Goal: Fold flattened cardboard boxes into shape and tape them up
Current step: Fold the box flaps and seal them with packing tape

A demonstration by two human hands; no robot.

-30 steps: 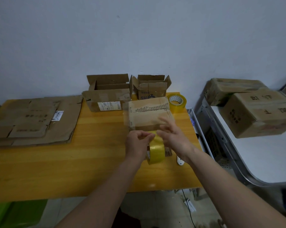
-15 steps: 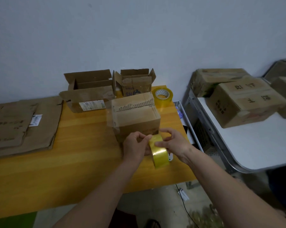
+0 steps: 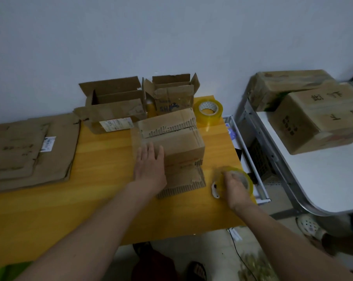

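Your right hand (image 3: 235, 186) is nearest, low on the right end of the yellow counter (image 3: 74, 209). Its fingers curl over a roll of yellowish tape (image 3: 245, 180) lying flat at the counter's right edge; the hand is motion-blurred, so how firmly it grips I cannot tell. A small white object (image 3: 215, 189), too blurred to identify, sits just left of that roll.

Your left hand (image 3: 150, 165) lies flat, fingers straight and together, palm pressed on the near-left side of the folded box (image 3: 171, 147). It grasps nothing. The box stands mid-counter, its near flap (image 3: 183, 182) splayed out on the wood toward you, torn corrugated edge showing. A clear tape strip runs over the box top.

Left of it, well apart, a stack of flattened cardboard (image 3: 29, 151) lies on the counter, a white label on the top sheet.

Behind the box, against the wall (image 3: 171, 37): two open boxes side by side, the larger (image 3: 114, 108) on the left with a white shipping label, the smaller (image 3: 171, 96) on the right. A second tape roll (image 3: 208, 110) stands just right of the smaller one.

Far right, a white table (image 3: 321, 179) carries two closed, printed cartons (image 3: 317, 118).
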